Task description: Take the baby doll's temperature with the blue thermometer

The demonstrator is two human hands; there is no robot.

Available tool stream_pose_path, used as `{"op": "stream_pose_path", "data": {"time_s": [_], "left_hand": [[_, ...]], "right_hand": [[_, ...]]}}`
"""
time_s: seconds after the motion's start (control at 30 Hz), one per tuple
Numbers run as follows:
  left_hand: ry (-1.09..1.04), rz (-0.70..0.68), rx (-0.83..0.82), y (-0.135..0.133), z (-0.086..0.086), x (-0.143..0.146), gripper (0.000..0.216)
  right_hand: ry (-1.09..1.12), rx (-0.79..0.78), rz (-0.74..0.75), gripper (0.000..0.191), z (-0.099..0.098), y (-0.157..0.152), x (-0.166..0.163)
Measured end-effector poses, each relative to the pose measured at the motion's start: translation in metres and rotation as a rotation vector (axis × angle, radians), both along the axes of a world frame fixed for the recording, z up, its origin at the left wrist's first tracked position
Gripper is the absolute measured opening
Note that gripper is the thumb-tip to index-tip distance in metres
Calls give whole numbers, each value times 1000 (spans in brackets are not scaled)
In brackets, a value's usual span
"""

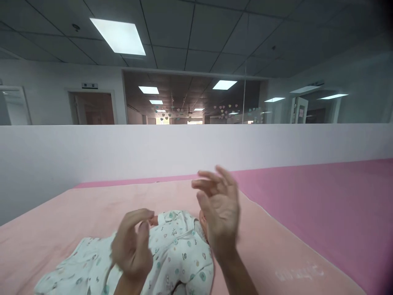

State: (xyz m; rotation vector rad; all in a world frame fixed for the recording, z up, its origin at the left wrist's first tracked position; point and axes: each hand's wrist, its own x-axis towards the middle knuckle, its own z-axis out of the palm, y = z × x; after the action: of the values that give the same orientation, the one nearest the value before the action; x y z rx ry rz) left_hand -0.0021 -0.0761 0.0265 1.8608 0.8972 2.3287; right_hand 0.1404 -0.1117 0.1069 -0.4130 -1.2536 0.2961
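A baby doll in a white printed sleepsuit (181, 250) lies on a pale pink blanket (76, 221). My left hand (133, 243) hovers over the doll's chest with its fingers curled toward the thumb; nothing shows in them. My right hand (219, 209) is raised above the doll's head end, fingers loosely spread and holding nothing. It hides most of the doll's head (202, 219). Both hands are slightly blurred.
The blanket lies on a darker pink mat (322, 205) that stretches to the right. A low white partition wall (153, 151) runs behind it. Beyond are glass panels, doors and ceiling lights (118, 36).
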Motion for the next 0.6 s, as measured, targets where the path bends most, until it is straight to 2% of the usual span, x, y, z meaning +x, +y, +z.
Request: {"op": "stream_pose_path", "data": {"time_s": [0.07,0.13,0.2,0.23,0.3,0.4,0.6], "left_hand": [[123,-57,-214,28,-7,1,14],[247,-169,-480,52,-24,-4,17],[250,-263,-630,68,-43,-12,22],[222,-273,-702,72,-52,-16,24],[254,-387,-843,76,-62,-22,27],[333,-518,-958,71,-61,-27,32],[416,-596,-1036,56,-45,-27,32]], "right_hand": [[-82,-103,-59,30,-41,31,-6],[-354,-166,-117,19,-79,53,-15],[-694,-116,-164,13,-111,66,-25],[-814,-96,-185,11,-125,71,-29],[-962,-89,-215,8,-146,75,-34],[-1020,-100,-249,5,-161,76,-34],[-1043,-124,-333,13,-160,72,-28]]}}
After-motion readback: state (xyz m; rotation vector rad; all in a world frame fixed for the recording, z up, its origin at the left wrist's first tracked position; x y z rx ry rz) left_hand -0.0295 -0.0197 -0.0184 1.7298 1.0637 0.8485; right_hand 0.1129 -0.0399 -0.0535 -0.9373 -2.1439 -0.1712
